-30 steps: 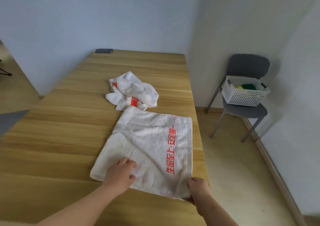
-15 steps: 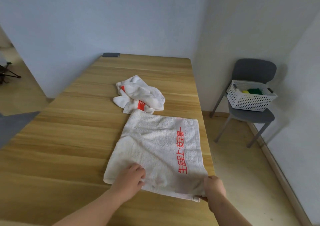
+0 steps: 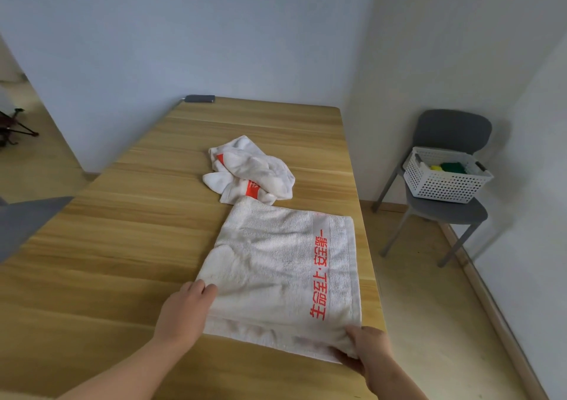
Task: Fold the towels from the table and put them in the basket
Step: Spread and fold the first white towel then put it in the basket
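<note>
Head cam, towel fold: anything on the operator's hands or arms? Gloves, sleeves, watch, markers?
Nothing worn. The left hand and right hand are bare: no gloves, rings or markers. The left forearm and right forearm are bare to the frame edge; no sleeve, watch or strap in view.

Head view, forward-down, seemingly near table [image 3: 122, 246].

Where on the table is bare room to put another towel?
The wooden table is bare left of the flat white towel with red lettering and between the crumpled white towel and the dark flat device at the far edge. Crowded: the near right, with both towels, the left hand and right hand.
</note>
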{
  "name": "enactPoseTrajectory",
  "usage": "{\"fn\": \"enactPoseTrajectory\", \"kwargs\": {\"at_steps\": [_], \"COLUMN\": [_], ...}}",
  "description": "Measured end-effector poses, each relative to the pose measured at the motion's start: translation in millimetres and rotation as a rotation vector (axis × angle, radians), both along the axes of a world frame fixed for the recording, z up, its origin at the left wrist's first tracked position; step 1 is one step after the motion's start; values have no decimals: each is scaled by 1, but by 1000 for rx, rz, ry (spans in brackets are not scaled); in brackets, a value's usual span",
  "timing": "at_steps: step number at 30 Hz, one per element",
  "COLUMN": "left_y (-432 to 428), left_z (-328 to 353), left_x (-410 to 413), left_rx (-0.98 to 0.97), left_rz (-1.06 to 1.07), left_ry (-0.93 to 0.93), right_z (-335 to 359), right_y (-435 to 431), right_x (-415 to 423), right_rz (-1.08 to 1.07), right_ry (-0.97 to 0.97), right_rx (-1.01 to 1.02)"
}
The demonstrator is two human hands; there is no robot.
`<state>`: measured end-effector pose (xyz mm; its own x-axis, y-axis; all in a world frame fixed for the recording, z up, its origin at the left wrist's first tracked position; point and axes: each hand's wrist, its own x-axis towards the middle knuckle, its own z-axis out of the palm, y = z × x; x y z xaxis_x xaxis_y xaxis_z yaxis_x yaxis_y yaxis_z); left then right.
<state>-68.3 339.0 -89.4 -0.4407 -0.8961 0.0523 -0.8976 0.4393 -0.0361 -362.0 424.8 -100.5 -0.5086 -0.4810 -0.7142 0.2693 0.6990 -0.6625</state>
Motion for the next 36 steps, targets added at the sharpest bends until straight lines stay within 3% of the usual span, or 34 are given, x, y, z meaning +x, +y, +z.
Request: {"fn": "enactPoseTrajectory", "kwargs": {"at_steps": [6, 9, 13, 15, 17, 20, 24, 26, 29, 33, 36], "left_y": [7, 15, 15, 12, 12, 15, 22, 19, 18, 16, 12], "left_z": [-7, -16, -16, -12, -8, -15, -17, -19, -20, -17, -14], "left_x": [32, 31, 31, 31, 29, 24, 11, 8, 6, 1, -7], "left_rx": [30, 150, 342, 385, 311, 180, 186, 199, 160, 155, 125], "left_rz": [124, 252, 337, 306, 213, -88, -382, -384, -332, -278, -239], "left_ry": [-20, 114, 303, 291, 162, 99, 53, 15, -61, -162, -130], "right_z": [-1, -3, 1, 4, 8, 6, -7, -16, -21, -16, -10], "right_y": [-1, 2, 10, 11, 13, 15, 23, 31, 30, 23, 21], "right_x": [5, 6, -4, -6, 0, 7, 12, 3, -5, -2, 4], "right_rz": [168, 293, 324, 315, 431, 671, 1092, 1126, 1188, 1264, 1251], "right_ry": [385, 530, 547, 596, 816, 1131, 1064, 1022, 1154, 1295, 1361], "right_rx": [27, 46, 51, 118, 205, -89, -270, -356, -442, -312, -240]}}
